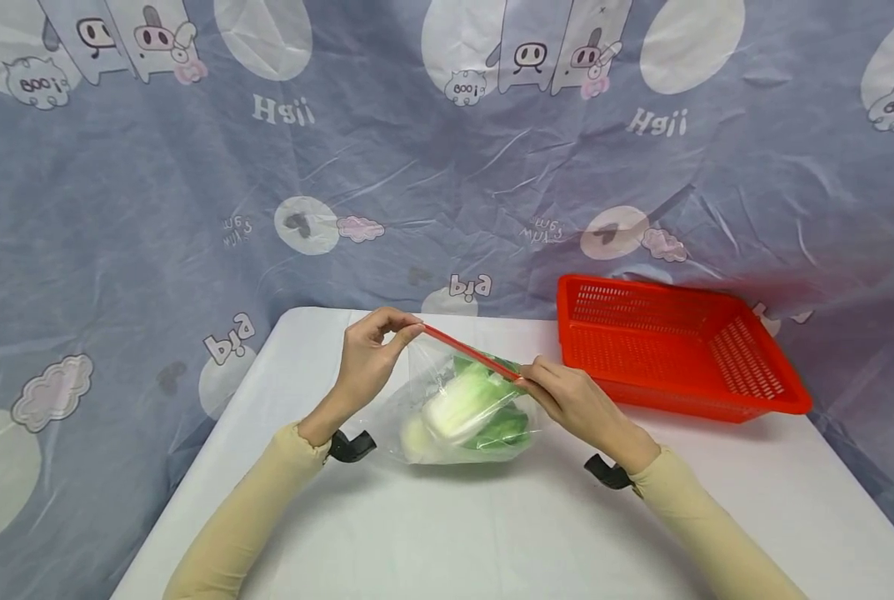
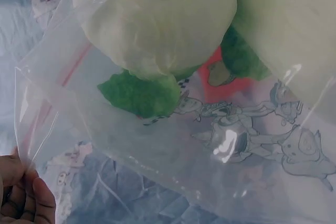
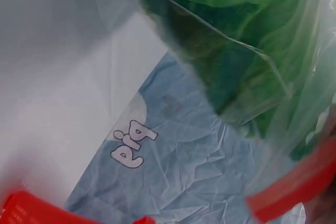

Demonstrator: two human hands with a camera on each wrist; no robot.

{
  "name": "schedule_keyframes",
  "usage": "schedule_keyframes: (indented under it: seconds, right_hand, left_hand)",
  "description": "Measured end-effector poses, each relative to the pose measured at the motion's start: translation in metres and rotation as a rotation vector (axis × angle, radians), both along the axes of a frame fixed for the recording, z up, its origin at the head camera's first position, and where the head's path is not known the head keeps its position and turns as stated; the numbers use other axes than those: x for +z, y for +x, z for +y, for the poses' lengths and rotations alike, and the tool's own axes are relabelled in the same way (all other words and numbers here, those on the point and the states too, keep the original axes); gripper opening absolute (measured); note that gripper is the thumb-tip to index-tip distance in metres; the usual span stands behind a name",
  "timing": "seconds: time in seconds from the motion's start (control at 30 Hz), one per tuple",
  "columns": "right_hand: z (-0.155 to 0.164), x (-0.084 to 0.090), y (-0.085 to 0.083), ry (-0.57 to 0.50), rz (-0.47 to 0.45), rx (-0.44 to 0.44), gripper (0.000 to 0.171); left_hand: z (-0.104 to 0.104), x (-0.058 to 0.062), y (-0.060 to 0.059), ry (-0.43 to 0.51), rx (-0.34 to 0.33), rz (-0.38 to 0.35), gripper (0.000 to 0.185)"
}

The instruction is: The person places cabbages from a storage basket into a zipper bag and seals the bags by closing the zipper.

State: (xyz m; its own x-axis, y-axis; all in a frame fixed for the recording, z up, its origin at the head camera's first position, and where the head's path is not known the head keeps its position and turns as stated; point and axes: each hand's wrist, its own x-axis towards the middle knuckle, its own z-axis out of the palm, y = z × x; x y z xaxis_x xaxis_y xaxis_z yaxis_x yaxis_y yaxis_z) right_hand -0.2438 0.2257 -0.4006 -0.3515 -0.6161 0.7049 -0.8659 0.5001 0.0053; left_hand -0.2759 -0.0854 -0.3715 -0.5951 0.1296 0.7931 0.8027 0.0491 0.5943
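A clear plastic zip bag [image 1: 447, 400] with a red seal strip [image 1: 467, 352] hangs just over the white table [image 1: 491, 533], holding a pale green cabbage [image 1: 465, 406]. My left hand [image 1: 375, 350] pinches the left end of the red strip between thumb and fingers. My right hand [image 1: 566, 400] pinches the strip's right end, lower down. The left wrist view looks through the bag [image 2: 173, 129] at the cabbage [image 2: 157, 19], with my fingers [image 2: 23, 195] at the bottom left corner. Dark green leaves [image 3: 236, 40] inside the plastic and a piece of the red strip [image 3: 294, 187] fill the right wrist view.
A red plastic basket [image 1: 679, 346] sits on the table's right rear, close to my right hand. A blue-grey cartoon-printed cloth [image 1: 417, 167] hangs behind and around the table. Bare white tabletop lies in front of the bag.
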Motion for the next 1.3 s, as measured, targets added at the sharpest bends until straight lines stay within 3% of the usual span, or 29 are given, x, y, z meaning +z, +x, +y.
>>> schedule_keyframes:
  seconds: [0.23, 0.37, 0.43, 0.53, 0.67, 0.8, 0.93, 1.1, 1.3]
  right_hand:
    - [0.012, -0.009, -0.003, -0.048, -0.016, -0.025, 0.025]
    - [0.016, -0.016, -0.005, -0.065, -0.035, -0.056, 0.034]
    - [0.017, -0.019, -0.005, -0.062, -0.047, -0.068, 0.031]
    - [0.017, -0.021, -0.005, -0.072, -0.077, -0.083, 0.014]
    - [0.017, -0.023, -0.005, -0.111, -0.102, -0.091, 0.03]
    - [0.016, -0.024, -0.006, -0.136, -0.093, -0.099, 0.017]
    - [0.015, -0.026, -0.007, -0.159, -0.075, -0.107, 0.034]
    - [0.015, -0.026, -0.007, -0.143, -0.058, -0.124, 0.018]
    - [0.015, -0.026, -0.009, -0.135, -0.116, -0.102, 0.035]
  left_hand:
    - [-0.013, 0.004, -0.002, 0.028, -0.003, -0.118, 0.008]
    - [-0.01, 0.012, 0.005, 0.011, -0.034, -0.154, 0.008]
    - [-0.009, 0.016, 0.009, 0.009, -0.037, -0.156, 0.008]
    - [-0.008, 0.018, 0.011, 0.006, -0.035, -0.149, 0.008]
    - [-0.008, 0.018, 0.014, -0.013, -0.034, -0.114, 0.007]
    - [-0.008, 0.017, 0.015, -0.028, -0.046, -0.065, 0.007]
    - [-0.007, 0.014, 0.014, -0.024, -0.065, -0.041, 0.007]
    - [-0.007, 0.003, 0.004, -0.009, -0.054, -0.057, 0.009]
    - [-0.008, -0.003, -0.002, 0.0, -0.059, -0.043, 0.009]
